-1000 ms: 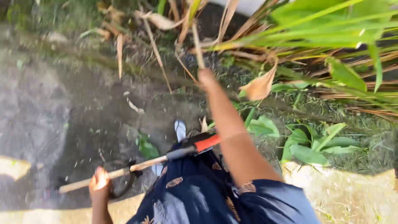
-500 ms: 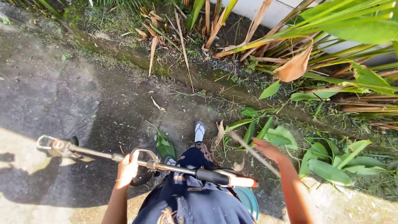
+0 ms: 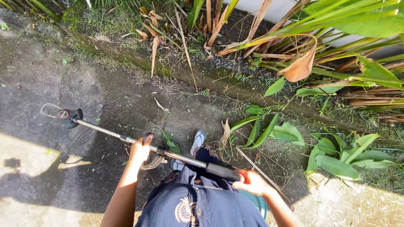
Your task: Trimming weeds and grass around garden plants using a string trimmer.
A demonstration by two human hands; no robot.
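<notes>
On a damp, dark garden path (image 3: 50,75) edged by a mossy kerb (image 3: 202,77) and leafy plants (image 3: 336,159), a person holds a string trimmer (image 3: 126,138) slanting low over the ground, cutting head (image 3: 67,115) at left. The left hand (image 3: 140,150) wraps its fingers around the loop handle; the right hand (image 3: 252,183) grips the rear grip.

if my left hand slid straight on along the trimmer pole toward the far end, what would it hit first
Probably nothing before the dark trimmer head: the left hand grips the loop handle, and the pole beyond it looks bare.
</notes>
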